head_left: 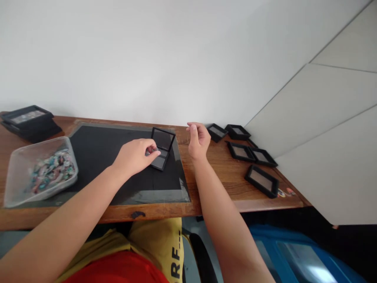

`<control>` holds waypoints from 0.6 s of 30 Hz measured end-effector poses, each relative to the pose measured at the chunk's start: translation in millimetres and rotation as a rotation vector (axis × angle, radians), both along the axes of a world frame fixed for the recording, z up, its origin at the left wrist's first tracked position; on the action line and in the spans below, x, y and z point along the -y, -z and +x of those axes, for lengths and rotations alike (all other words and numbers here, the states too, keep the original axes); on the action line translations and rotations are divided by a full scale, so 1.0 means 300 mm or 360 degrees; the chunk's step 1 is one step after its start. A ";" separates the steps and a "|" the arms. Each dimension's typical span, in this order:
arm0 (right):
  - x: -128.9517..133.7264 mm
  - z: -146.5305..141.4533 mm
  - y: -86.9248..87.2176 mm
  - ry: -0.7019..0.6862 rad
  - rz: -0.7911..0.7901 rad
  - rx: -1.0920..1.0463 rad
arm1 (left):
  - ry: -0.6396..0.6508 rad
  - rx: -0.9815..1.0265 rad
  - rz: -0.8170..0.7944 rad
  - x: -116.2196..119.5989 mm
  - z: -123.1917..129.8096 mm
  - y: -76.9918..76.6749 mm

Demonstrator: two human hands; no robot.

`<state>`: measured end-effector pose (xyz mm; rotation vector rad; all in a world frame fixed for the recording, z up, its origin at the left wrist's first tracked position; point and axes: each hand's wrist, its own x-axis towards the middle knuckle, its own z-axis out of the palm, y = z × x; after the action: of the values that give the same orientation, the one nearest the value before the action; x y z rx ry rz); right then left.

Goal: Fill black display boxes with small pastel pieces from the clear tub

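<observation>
The grip of the left hand (134, 157) has thumb and fingers close together; I cannot tell whether it holds a piece. Under it stands 1 open black case (163, 140), on a dark mat (97, 147). The right hand (199, 142) is raised near, loosely open. On the bench (228, 175), 1 clear tub (17, 169) contains colourful pieces (51, 171).

Black letters "RF" (176, 257) run sideways on the yellow cloth (156, 239)
</observation>
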<state>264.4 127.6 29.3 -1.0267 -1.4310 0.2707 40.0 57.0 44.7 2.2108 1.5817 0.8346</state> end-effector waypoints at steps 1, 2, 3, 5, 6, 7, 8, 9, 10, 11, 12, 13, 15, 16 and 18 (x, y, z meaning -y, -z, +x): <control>0.011 -0.002 -0.005 0.0059 0.0049 0.0011 | -0.0016 0.0006 0.0011 -0.028 0.007 0.030; 0.020 -0.004 -0.008 0.0103 0.0078 0.0020 | -0.0027 0.0020 0.0020 -0.051 0.010 0.056; 0.028 -0.007 -0.009 0.0124 0.0087 0.0032 | -0.0033 0.0040 0.0030 -0.070 0.009 0.078; 0.041 -0.020 -0.006 0.0072 0.0066 0.0060 | -0.0040 0.0078 0.0051 -0.091 0.001 0.107; 0.048 -0.030 -0.003 -0.0012 0.0031 0.0090 | -0.0046 0.0095 0.0058 -0.096 -0.004 0.115; 0.055 -0.042 0.000 -0.0128 -0.0019 0.0135 | -0.0053 0.0107 0.0067 -0.096 -0.009 0.120; 0.062 -0.055 0.003 -0.0264 -0.0083 0.0196 | -0.0057 0.0111 0.0083 -0.094 -0.014 0.122; 0.069 -0.068 0.005 -0.0397 -0.0151 0.0272 | -0.0056 0.0109 0.0101 -0.089 -0.017 0.121; 0.076 -0.080 0.007 -0.0511 -0.0215 0.0358 | -0.0048 0.0099 0.0125 -0.083 -0.020 0.119; 0.081 -0.091 0.009 -0.0599 -0.0273 0.0448 | -0.0037 0.0086 0.0153 -0.075 -0.021 0.117; 0.084 -0.100 0.010 -0.0656 -0.0321 0.0533 | -0.0031 0.0070 0.0182 -0.067 -0.021 0.114; 0.086 -0.106 0.011 -0.0691 -0.0361 0.0601 | -0.0031 0.0053 0.0210 -0.060 -0.020 0.112; 0.085 -0.112 0.012 -0.0736 -0.0432 0.0670 | -0.0030 0.0021 0.0248 -0.047 -0.016 0.108; 0.083 -0.112 0.014 -0.0758 -0.0467 0.0667 | -0.0023 0.0009 0.0258 -0.043 -0.014 0.107; 0.078 -0.110 0.016 -0.0800 -0.0540 0.0606 | -0.0012 0.0000 0.0250 -0.039 -0.010 0.105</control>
<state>231.4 104.2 24.6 -1.0078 -2.0346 0.7328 36.9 68.6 13.2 2.3120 1.5744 0.9924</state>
